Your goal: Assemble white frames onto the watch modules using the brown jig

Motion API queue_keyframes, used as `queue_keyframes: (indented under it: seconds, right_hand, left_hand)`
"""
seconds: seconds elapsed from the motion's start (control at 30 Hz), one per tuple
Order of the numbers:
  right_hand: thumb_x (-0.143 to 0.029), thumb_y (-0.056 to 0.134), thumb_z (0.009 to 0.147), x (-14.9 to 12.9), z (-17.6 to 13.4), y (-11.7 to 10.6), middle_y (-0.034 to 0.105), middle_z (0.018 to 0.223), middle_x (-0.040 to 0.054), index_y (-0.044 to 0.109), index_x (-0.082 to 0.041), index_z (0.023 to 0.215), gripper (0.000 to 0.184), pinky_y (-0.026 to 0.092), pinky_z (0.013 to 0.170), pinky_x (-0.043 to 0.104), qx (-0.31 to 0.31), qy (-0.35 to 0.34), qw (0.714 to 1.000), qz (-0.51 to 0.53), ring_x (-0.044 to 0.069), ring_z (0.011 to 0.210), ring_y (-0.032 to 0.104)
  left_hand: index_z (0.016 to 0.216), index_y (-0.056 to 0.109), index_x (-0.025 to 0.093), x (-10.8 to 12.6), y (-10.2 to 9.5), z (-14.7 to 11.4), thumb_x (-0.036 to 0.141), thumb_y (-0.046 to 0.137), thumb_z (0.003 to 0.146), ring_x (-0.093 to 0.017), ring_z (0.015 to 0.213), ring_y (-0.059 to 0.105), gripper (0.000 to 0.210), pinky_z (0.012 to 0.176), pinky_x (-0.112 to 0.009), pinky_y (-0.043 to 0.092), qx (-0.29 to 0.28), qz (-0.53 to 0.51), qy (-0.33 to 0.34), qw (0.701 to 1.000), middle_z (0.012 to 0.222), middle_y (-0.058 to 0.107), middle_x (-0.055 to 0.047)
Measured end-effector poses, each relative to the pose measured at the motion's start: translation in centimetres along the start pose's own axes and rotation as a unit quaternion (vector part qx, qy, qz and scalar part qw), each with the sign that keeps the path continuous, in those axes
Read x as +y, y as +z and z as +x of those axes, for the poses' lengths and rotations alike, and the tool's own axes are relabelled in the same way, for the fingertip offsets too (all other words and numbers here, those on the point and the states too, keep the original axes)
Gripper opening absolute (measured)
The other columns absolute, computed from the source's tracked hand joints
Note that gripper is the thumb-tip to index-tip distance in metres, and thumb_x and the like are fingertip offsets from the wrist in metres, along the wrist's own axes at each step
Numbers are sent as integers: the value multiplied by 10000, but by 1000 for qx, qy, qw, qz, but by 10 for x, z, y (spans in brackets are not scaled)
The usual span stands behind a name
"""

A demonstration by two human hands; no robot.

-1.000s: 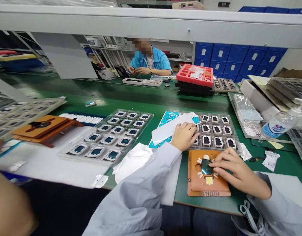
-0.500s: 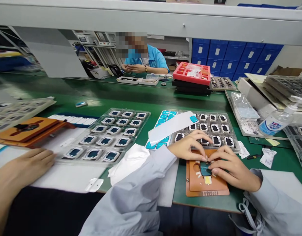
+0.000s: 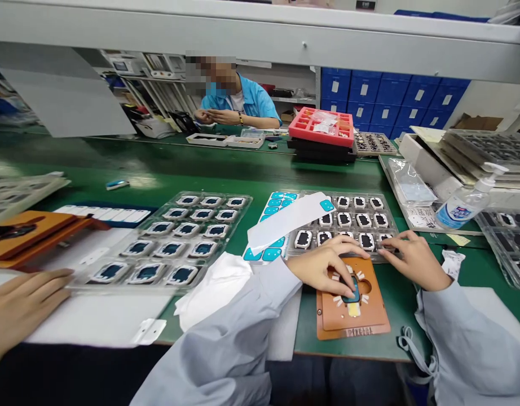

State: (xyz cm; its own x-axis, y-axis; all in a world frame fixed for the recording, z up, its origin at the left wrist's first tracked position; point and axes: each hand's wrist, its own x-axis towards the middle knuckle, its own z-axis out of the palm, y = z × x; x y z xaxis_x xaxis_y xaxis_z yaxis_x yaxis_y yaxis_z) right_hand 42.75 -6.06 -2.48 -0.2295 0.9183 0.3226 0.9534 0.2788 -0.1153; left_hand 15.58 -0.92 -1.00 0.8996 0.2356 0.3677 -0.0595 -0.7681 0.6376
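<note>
My left hand [image 3: 327,268] is bent over an orange fixture [image 3: 327,324], its thumb and fingertips on a small dark teal plate [image 3: 355,288] in the fixture's recess. White tabs and a yellow pad surround that recess. Beyond the fixture, my right hand [image 3: 416,260] is at the near right corner of a clear plastic tray [image 3: 393,217]. Its thumb and index finger close around a white-rimmed black part [image 3: 384,238], which they partly cover. Left of this tray, a white strip [image 3: 285,223] with one teal piece lies across a sheet of teal stickers [image 3: 278,248].
A second tray of white-rimmed parts [image 3: 187,229] lies left, near a co-worker's hand [image 3: 29,296] and another orange fixture [image 3: 35,231]. A crumpled white cloth [image 3: 213,287] is between. Right stands a sanitizer bottle [image 3: 465,206]. Across the bench sits a person in blue [image 3: 255,104].
My right hand has left the dark plate and moved up and right to the tray corner. My left fingers remain on the plate, now lower in the recess. The view has shifted slightly.
</note>
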Motion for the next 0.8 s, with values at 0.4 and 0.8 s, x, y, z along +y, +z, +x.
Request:
queue_keyframes:
  seconds: [0.4,0.8]
  right_hand:
    - [-537,704,766,-9,3,0,689,753,47,670,-189,901,375,531,591,298,96,91,920,370,185,640,629]
    - [-438,805,692,-17,-6,4,692,949,83,791,-249,804,221,594,571,319,17,89,857,507,214,662,635]
  left_hand:
    - [809,804,268,8,-1,7,175,828,723,-252,1312,507,129,1172,-384,356,-7,2,-43,999,1331,624,-35]
    - [1145,666,184,80,-55,-136,322,700,832,-249,1004,654,344,850,-301,485,-20,300,-448,842,1129,677,-103]
